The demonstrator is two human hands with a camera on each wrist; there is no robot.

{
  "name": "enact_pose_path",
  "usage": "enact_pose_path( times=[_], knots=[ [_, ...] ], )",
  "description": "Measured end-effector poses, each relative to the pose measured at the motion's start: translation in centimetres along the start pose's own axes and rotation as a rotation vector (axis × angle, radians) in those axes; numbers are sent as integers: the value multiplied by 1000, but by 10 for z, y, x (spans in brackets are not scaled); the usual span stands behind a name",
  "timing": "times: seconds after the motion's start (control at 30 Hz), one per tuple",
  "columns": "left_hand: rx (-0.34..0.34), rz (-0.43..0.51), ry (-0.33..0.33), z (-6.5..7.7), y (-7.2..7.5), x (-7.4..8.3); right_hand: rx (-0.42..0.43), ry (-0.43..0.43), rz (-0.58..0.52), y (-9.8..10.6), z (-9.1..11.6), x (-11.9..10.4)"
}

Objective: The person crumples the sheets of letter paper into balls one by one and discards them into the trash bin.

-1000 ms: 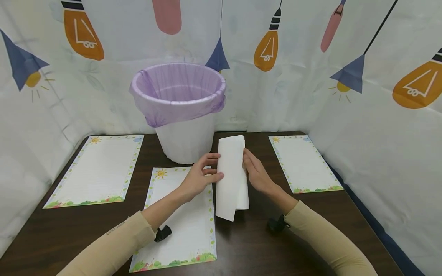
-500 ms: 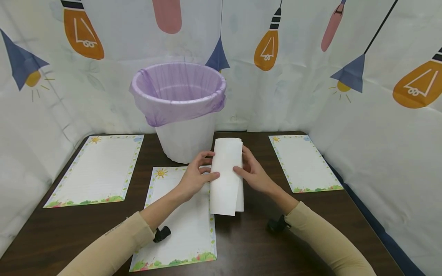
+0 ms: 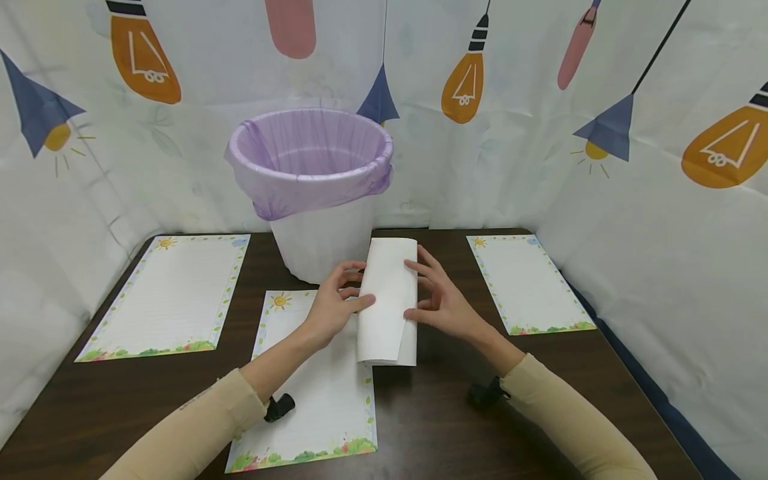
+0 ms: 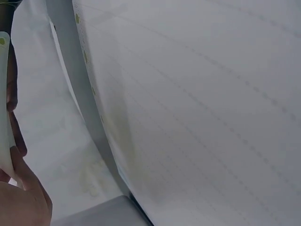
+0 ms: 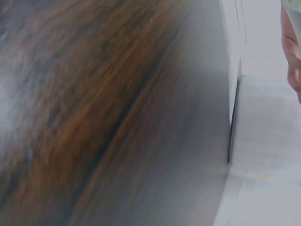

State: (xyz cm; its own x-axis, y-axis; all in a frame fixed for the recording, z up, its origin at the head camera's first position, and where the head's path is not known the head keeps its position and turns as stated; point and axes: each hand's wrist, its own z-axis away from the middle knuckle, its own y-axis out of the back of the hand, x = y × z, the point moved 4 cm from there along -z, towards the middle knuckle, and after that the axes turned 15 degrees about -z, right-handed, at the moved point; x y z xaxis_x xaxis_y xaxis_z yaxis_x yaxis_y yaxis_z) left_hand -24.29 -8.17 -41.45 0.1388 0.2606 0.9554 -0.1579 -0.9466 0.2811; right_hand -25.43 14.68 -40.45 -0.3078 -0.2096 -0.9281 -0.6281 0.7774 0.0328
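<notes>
A white sheet of paper (image 3: 387, 300), folded or loosely rolled into a tall narrow shape, is held above the table in the head view. My left hand (image 3: 330, 305) grips its left edge, thumb in front and fingers at the side. At the right edge, my right hand (image 3: 447, 303) holds it with the thumb and a finger on the front. Only part of the left hand (image 4: 26, 197) and the edge of the paper (image 4: 3, 103) show in the left wrist view. Beneath lies a flat lined sheet (image 3: 324, 400) with a sun and leaf border, partly covered.
Behind my hands stands a white bin (image 3: 321, 240) with a purple liner (image 3: 312, 193) folded over its rim. More bordered sheets lie flat on the dark wooden table (image 3: 432, 427): a left sheet (image 3: 174, 293) and a right sheet (image 3: 528, 283). A printed curtain (image 3: 480, 167) hangs around the table.
The folded paper has shifted left and stands straighter, with its lower edges closer together. My right hand's thumb and a finger have come round onto its front; the left hand moved slightly left.
</notes>
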Motion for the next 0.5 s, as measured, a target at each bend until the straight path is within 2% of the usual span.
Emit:
enact_pose_path(
  times=[0.2,0.5],
  knots=[
    [4,14,4,2,1,0,-195,-76,32,0,4,-4],
    [-32,15,-16,2,-3,-1,-271,-156,136,-6,6,-3]
  ],
)
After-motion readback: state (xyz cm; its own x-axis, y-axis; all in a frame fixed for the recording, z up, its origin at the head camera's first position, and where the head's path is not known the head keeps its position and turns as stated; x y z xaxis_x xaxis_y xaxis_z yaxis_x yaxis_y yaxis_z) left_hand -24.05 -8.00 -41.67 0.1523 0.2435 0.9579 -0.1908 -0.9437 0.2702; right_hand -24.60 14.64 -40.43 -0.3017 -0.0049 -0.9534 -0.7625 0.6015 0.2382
